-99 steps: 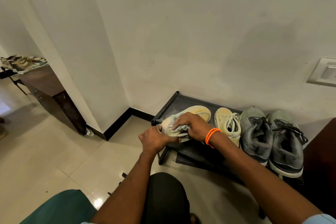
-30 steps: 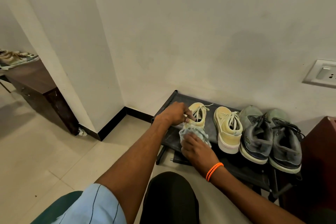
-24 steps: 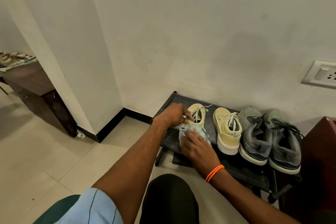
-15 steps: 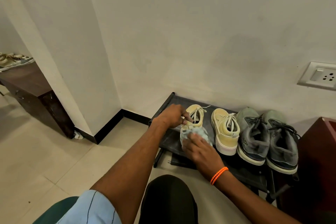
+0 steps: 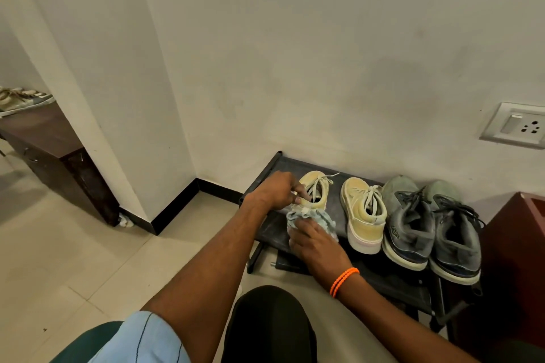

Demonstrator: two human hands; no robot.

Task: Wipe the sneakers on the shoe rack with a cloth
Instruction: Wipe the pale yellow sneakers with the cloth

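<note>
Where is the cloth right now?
In the head view, the cloth lies over the heel of the leftmost yellow sneaker on the shoe rack, under the right hand.

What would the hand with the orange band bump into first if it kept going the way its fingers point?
The right hand already presses the cloth against the heel of the left yellow sneaker, so that shoe comes first. Beyond it probably lies the bare shelf of the shoe rack, then the wall, though depth is hard to judge.

A black shoe rack (image 5: 267,178) carries two yellow sneakers (image 5: 364,216) and, seemingly, two grey ones (image 5: 410,224).
</note>
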